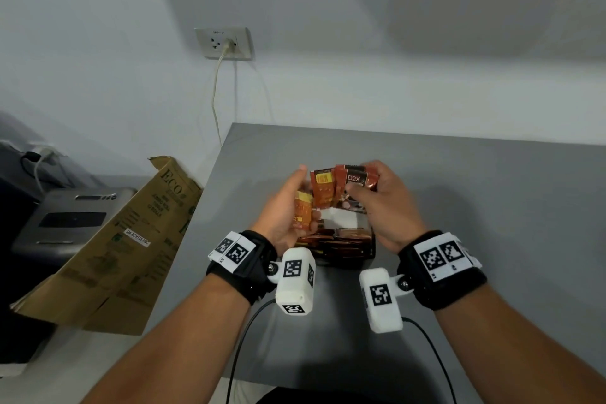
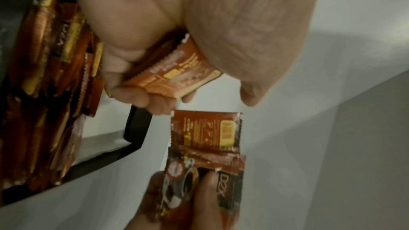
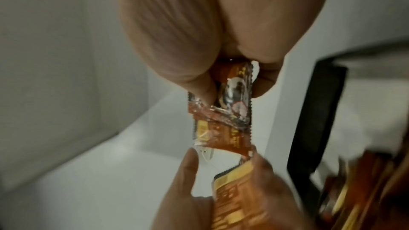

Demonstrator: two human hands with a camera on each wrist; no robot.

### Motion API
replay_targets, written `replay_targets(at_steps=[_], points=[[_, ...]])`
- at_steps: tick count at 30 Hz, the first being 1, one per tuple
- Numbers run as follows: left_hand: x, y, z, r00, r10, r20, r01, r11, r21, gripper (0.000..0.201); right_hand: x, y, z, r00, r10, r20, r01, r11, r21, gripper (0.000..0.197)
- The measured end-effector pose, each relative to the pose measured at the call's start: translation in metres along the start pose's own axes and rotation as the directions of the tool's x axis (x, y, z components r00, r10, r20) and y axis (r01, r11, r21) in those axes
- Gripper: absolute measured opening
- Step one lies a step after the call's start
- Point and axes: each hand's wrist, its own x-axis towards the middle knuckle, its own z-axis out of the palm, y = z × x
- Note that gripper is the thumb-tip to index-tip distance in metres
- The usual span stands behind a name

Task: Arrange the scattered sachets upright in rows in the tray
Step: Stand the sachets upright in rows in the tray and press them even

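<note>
Both hands hover over a black tray [image 1: 372, 244] near the front of the grey table [image 1: 492, 207]. My left hand [image 1: 288, 207] grips orange-brown sachets [image 1: 303, 211], seen again in the left wrist view as sachets [image 2: 175, 76] in my left hand [image 2: 155, 69]. My right hand [image 1: 377, 193] pinches several dark red "D2X" sachets [image 1: 347, 184], fanned upright above the tray; the right wrist view shows these sachets [image 3: 230, 111] between thumb and fingers of my right hand [image 3: 232, 83]. More sachets [image 2: 44, 85] stand packed in a row inside the tray [image 2: 137, 128].
A flattened cardboard box [image 1: 124, 246] leans off the table's left edge beside a grey machine [image 1: 72, 220]. A wall socket [image 1: 224, 43] with a hanging cable is behind. Cables [image 1: 242, 338] run from the wrist cameras across the table front.
</note>
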Motion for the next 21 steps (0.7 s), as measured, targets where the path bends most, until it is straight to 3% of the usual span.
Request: replay_targets(at_steps=[2, 5, 6, 7, 9, 11, 14, 17, 19, 21], points=[[0.003, 0.002, -0.005, 0.988, -0.154, -0.021, 0.154, 0.988, -0.002, 0.053, 0.000, -0.003, -0.007, 0.988, -0.141, 0.069, 0.154, 0.956, -0.251, 0.020], [0.004, 0.003, -0.004, 0.986, -0.167, -0.019, 0.163, 0.979, -0.125, 0.015, -0.005, -0.003, -0.010, 0.965, -0.136, 0.225, 0.219, 0.890, -0.400, 0.017], [0.006, 0.003, -0.005, 0.991, -0.119, -0.057, 0.109, 0.982, -0.153, 0.010, -0.005, 0.001, -0.011, 0.967, -0.106, 0.231, 0.190, 0.905, -0.380, 0.018], [0.008, 0.003, -0.007, 0.993, -0.060, -0.101, 0.045, 0.988, -0.151, 0.020, -0.004, 0.004, -0.012, 0.975, -0.075, 0.208, 0.140, 0.938, -0.319, 0.020], [0.009, 0.005, -0.007, 0.984, 0.095, -0.148, -0.106, 0.992, -0.068, 0.035, -0.001, 0.007, -0.014, 0.990, 0.022, 0.140, -0.018, 0.999, -0.027, 0.022], [0.008, 0.007, -0.003, 0.969, 0.216, -0.117, -0.215, 0.976, 0.021, 0.043, 0.005, 0.006, -0.013, 0.982, 0.126, 0.138, -0.158, 0.954, 0.254, 0.025], [0.003, 0.005, 0.008, 0.952, 0.304, -0.033, -0.299, 0.949, 0.105, 0.044, 0.007, 0.005, -0.003, 0.973, 0.170, 0.155, -0.201, 0.956, 0.212, 0.022], [0.001, 0.006, 0.011, 0.974, 0.227, 0.021, -0.227, 0.974, 0.021, 0.029, 0.009, 0.005, 0.000, 0.981, 0.170, 0.091, -0.183, 0.970, 0.162, 0.021], [-0.001, 0.008, 0.007, 0.988, 0.137, 0.064, -0.130, 0.986, -0.100, 0.031, 0.011, 0.005, -0.005, 0.986, 0.162, 0.047, -0.168, 0.963, 0.212, 0.021], [-0.003, 0.008, 0.004, 0.990, 0.118, 0.079, -0.107, 0.985, -0.134, 0.029, 0.010, 0.002, -0.011, 0.986, 0.154, 0.068, -0.167, 0.947, 0.273, 0.019]])
